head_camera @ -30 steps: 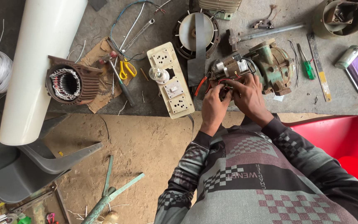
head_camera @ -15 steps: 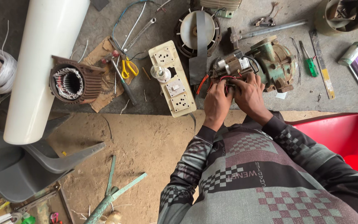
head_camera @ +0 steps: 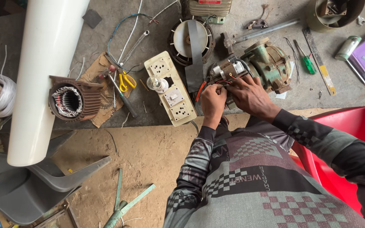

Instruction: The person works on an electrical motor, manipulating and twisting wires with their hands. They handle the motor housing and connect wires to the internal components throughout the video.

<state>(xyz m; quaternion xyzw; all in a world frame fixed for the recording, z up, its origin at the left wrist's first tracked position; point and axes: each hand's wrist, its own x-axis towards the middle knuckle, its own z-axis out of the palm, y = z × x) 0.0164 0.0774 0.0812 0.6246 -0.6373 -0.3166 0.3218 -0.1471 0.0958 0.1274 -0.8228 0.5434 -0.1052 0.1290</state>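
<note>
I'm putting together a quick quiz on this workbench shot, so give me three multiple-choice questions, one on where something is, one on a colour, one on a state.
1. Where do the scissors lie?
A. left of the socket board
B. on the red chair
C. inside the white pipe

2. What colour is the screwdriver handle?
A. yellow
B. green
C. blue

3. What are the two hands doing?
A. both rest on the floor
B. one holds the ruler
C. both are at the red wires on the pump motor

Answers: 1 A, the yellow handles sit beside the board's left edge. 2 B, its handle is green, next to the ruler. 3 C, the left hand and right hand meet at the wires.
</note>
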